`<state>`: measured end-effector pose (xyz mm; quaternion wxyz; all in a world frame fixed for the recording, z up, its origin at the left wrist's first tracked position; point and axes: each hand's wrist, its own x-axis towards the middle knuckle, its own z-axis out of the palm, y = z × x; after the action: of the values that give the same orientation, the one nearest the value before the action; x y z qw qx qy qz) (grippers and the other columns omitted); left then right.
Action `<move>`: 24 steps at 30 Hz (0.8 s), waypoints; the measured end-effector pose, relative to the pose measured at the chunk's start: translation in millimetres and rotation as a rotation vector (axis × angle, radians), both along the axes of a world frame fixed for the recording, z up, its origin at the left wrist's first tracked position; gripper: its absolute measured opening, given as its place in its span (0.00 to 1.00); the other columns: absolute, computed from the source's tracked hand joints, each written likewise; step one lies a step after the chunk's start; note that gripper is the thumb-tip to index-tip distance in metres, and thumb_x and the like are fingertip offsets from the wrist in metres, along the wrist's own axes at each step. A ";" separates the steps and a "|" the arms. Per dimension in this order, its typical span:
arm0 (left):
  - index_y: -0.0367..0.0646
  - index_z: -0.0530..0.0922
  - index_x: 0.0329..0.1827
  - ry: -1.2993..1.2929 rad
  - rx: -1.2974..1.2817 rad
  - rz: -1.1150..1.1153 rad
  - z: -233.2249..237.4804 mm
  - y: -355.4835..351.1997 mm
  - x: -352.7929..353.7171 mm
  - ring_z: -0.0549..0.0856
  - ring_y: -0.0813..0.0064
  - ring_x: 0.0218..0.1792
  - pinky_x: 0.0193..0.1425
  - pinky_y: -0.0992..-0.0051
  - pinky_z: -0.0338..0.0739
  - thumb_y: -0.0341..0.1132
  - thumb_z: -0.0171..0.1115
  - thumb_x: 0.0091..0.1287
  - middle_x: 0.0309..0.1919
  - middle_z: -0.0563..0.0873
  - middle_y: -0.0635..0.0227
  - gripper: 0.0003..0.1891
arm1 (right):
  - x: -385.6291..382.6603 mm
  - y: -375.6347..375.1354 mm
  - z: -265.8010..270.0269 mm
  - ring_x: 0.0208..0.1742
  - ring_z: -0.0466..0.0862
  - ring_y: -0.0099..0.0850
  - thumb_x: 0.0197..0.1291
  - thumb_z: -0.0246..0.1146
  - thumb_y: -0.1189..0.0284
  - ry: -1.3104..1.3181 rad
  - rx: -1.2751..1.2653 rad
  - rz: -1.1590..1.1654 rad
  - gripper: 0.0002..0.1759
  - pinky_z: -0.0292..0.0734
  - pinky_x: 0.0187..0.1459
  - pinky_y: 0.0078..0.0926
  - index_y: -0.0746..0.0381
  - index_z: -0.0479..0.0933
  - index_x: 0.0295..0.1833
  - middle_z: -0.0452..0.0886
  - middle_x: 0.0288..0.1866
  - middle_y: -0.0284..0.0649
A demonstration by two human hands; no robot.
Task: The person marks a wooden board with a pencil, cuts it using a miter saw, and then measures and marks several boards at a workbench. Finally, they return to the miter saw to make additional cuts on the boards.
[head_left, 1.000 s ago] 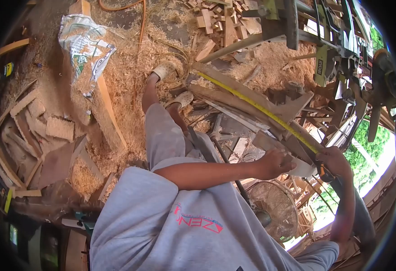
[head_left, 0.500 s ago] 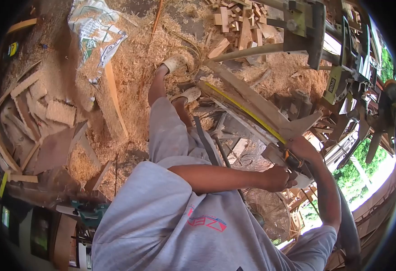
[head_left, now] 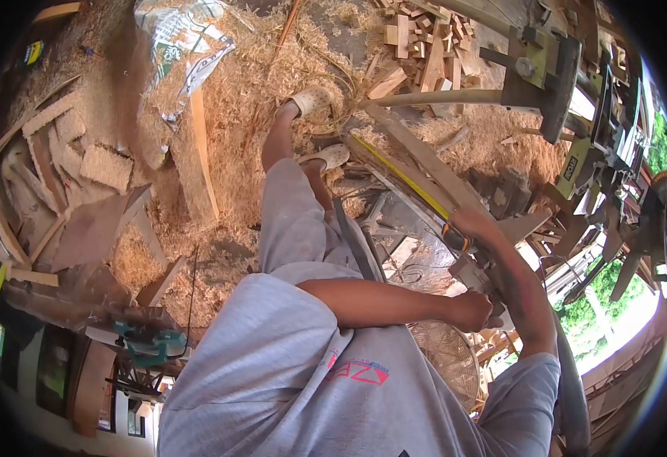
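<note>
My right hand (head_left: 473,222) is closed on an orange-and-black tape measure (head_left: 456,238). Its yellow blade (head_left: 398,174) runs out along a long wooden board (head_left: 425,164) toward my feet. My left hand (head_left: 470,311) is curled into a fist close to my body, beside a small wooden block (head_left: 470,273). What the left fingers hold, if anything, is hidden.
Wood shavings (head_left: 257,114) cover the floor around my feet. Stacked offcuts (head_left: 425,42) lie ahead, and more scrap boards (head_left: 67,183) on the left. A machine (head_left: 539,72) stands at upper right; a round fan (head_left: 444,358) sits below my left hand.
My right hand has moved with the tape measure along the board toward my feet, and less yellow blade shows. The left fist stays about where it was.
</note>
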<state>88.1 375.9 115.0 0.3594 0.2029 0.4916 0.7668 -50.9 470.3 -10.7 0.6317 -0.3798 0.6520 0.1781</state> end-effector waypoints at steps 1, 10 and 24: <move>0.27 0.82 0.37 0.002 -0.007 0.051 0.7 0.6 1.4 0.84 0.40 0.46 0.58 0.50 0.74 0.59 0.47 0.76 0.39 0.84 0.37 0.35 | 0.7 -5.3 -2.6 0.42 0.85 0.53 0.59 0.57 0.69 -0.004 -0.001 0.006 0.12 0.78 0.44 0.48 0.65 0.83 0.34 0.84 0.39 0.57; 0.25 0.81 0.40 0.024 -0.008 0.001 3.2 -10.5 -8.3 0.83 0.40 0.47 0.59 0.50 0.73 0.57 0.45 0.77 0.41 0.84 0.36 0.35 | -1.3 -9.3 2.6 0.40 0.85 0.57 0.59 0.56 0.66 -0.032 0.007 0.094 0.19 0.80 0.45 0.48 0.73 0.82 0.35 0.82 0.38 0.65; 0.35 0.78 0.47 0.039 0.049 -0.008 -1.6 -2.0 -4.2 0.84 0.41 0.44 0.54 0.49 0.74 0.55 0.45 0.78 0.35 0.84 0.40 0.28 | 4.2 -49.5 22.3 0.44 0.85 0.60 0.59 0.54 0.65 0.181 0.205 -0.264 0.21 0.78 0.49 0.54 0.74 0.82 0.33 0.82 0.40 0.67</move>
<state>83.8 373.8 113.4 0.3478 0.2286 0.4786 0.7731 -46.7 420.8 11.5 0.6237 -0.2071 0.7287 0.1926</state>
